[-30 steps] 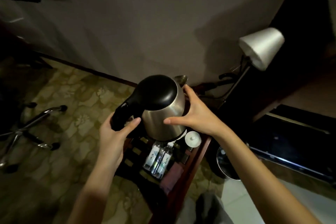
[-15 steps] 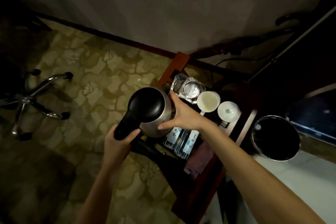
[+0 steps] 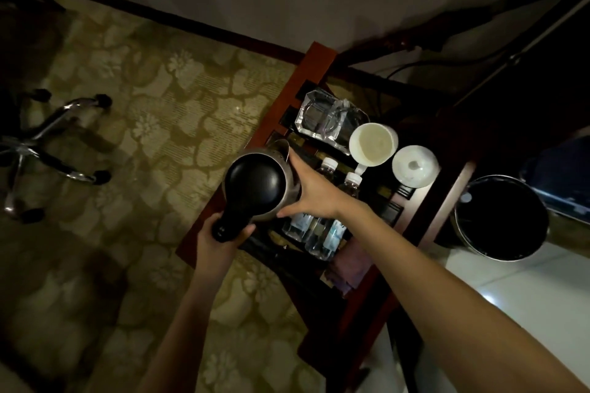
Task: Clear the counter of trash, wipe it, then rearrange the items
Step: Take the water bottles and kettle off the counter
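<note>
Setting the stainless-steel electric kettle with the black domed lid [image 3: 260, 188] down appears to be the step in hand, as part of rearranging the items. The left hand [image 3: 223, 241] has its fingers curled round the kettle's black handle, while the right hand [image 3: 314, 193] lies with fairly straight fingers pressed flat against the steel side below the spout. The kettle sits at the left edge of the reddish-brown wooden side table [image 3: 314, 57], though in this dim view it cannot be told whether its base already touches the surface.

To do it well, the person should keep the kettle upright, lower it straight down and steady the body until the weight is fully on the wood. The two clear plastic water bottles with white caps [image 3: 332, 230] lie just beside it, under the right wrist, so the base must not catch them. The square clear glass ashtray [image 3: 329, 120] stands near the table's far edge, with the white ceramic mug [image 3: 372, 145] and the white round lid [image 3: 415, 166] beside it.
</note>
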Motion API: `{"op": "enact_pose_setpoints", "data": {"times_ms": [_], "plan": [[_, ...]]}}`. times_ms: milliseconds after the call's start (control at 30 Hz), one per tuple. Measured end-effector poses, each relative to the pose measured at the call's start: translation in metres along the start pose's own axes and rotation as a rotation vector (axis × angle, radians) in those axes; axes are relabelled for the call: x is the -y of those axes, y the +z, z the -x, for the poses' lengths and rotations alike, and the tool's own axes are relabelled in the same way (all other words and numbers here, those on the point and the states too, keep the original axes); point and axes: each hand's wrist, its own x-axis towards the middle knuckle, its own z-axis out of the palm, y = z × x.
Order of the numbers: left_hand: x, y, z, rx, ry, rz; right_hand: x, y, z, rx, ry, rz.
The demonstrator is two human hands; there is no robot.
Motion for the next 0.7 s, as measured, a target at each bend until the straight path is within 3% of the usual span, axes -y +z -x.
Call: {"op": "enact_pose_setpoints", "data": {"times_ms": [133,400,533,700], "plan": [[-0.016,0.004,0.010,-0.035,0.001,-0.018,0.001,-0.003,0.017,-0.010,0.051,0.070],[-0.015,0.005,0.044,-0.063,-0.157,0.009,-0.010,-0.030,0.068,-0.057,0.155,0.206],[0.011,0.045,0.078,-0.018,-0.437,0.017,-0.039,-0.042,0.095,-0.084,0.223,0.291],[0.032,0.123,0.091,0.133,-0.455,-0.008,-0.083,-0.041,0.106,-0.079,0.303,0.393]]}}
